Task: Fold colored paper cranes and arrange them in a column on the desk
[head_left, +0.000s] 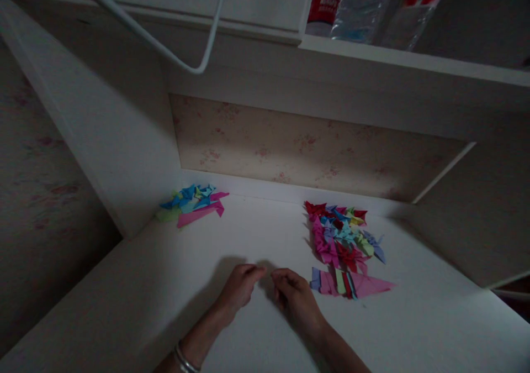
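Observation:
My left hand (240,285) is closed above the white desk, its thumb pressed along the curled fingers. Facing it, with a small gap between the fingertips, my right hand (296,295) has its fingers drawn together in a pinch. Whatever either hand holds, if anything, is too small or hidden to make out. Just right of my right hand lies a row of folded paper strips (327,282) in purple, pink, green and red, with a pink paper piece (370,285) at its end. Behind them is a pile of colourful folded paper cranes (342,235).
A smaller heap of blue, green and pink folded paper (192,201) lies at the desk's back left. Side panels and a back wall enclose the white desk (248,229). Overhead are a shelf (414,58) with plastic-wrapped bottles (364,8) and a bent white lamp arm (165,52).

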Tool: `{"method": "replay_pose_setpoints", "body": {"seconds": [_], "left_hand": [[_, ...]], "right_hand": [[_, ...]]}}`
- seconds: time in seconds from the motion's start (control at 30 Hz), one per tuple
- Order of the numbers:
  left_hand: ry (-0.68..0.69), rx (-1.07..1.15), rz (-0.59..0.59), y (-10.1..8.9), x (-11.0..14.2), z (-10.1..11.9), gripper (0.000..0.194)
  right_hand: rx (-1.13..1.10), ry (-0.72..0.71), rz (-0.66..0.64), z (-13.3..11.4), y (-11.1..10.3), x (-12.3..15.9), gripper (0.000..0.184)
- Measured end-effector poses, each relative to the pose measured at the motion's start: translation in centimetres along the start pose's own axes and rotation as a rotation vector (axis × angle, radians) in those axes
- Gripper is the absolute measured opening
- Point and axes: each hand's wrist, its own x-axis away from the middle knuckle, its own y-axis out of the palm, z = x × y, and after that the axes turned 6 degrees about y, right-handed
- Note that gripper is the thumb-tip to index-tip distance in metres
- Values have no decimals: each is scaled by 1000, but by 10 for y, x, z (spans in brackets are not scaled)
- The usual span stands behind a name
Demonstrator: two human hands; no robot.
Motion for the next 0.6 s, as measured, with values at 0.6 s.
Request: {"method": "replay_pose_setpoints", "body": {"seconds": [0.6], "left_hand": [[77, -73, 25, -6, -19, -17, 43]], "right_hand": [[1101, -425, -227, -73, 143, -224, 27]]}}
